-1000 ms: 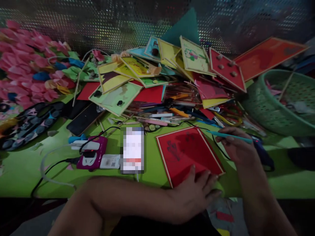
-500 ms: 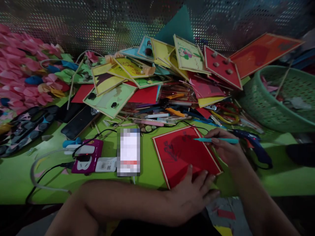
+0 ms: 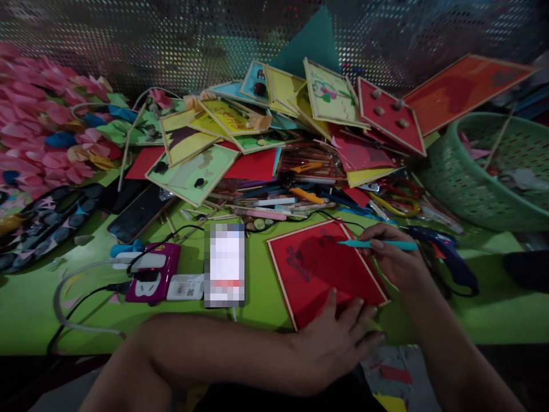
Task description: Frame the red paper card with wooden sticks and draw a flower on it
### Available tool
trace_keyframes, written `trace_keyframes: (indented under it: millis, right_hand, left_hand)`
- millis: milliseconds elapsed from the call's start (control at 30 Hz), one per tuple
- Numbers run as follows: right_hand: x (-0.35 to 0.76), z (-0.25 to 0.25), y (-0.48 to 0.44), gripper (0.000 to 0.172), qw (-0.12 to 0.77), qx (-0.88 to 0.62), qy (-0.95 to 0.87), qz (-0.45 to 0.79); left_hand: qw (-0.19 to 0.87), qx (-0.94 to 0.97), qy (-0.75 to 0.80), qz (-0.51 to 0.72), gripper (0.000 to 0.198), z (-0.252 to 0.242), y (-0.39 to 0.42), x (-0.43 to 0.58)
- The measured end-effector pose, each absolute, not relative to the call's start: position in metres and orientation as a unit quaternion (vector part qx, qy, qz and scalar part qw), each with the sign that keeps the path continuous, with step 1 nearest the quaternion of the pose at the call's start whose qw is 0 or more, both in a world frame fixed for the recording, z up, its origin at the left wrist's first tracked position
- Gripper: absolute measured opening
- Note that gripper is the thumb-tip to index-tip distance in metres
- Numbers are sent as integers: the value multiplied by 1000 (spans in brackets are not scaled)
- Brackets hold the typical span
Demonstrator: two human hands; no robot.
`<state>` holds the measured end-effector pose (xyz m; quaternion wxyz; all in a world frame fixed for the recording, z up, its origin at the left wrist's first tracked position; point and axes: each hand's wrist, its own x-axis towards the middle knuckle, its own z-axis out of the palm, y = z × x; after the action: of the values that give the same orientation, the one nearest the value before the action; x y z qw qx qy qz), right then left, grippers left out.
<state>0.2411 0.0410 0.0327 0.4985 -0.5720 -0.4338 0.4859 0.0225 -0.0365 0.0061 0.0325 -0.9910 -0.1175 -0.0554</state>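
Note:
A red card [image 3: 326, 274] edged with thin pale sticks lies on the green table, dark line drawings on its left and upper parts. My left hand [image 3: 338, 337] rests with fingers spread over the card's lower edge. Pinched in my right hand [image 3: 397, 257] is a turquoise pen [image 3: 398, 245], its tip pointing left over the upper right of the card. Whether the tip touches the surface I cannot tell. Close behind my right hand lies a blue glue gun [image 3: 450, 260].
Left of the card are a phone [image 3: 224, 266] with a blurred screen and a purple power strip [image 3: 171, 263] with cables. Framed coloured cards [image 3: 193, 174] pile up behind, above pens and scissors [image 3: 398, 200]. A green basket [image 3: 446, 154] stands right, pink paper flowers [image 3: 38, 114] left.
The view has shifted very slightly. Both hands, the pen and the red card keep almost the same positions relative to each other.

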Motion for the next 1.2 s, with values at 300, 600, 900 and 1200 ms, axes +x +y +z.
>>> trace_keyframes:
  millis: [300,600,900,1200]
  right_hand:
    - [240,33,42,21,493,-576,-450,471]
    - [241,30,41,19,490,-574,-447,480]
    - [235,30,40,20,453,-587,-482,467]
    - [222,33,43,21,429,-609,-529,406]
  left_hand:
    - [28,-989,-121,-76,51,5,-36,22]
    - [20,-990,-119,-71,51,3,-38,24]
    - [31,-989,-121,-73,52,5,-37,22]
    - [25,-991,-114,-72,52,3,-37,23]
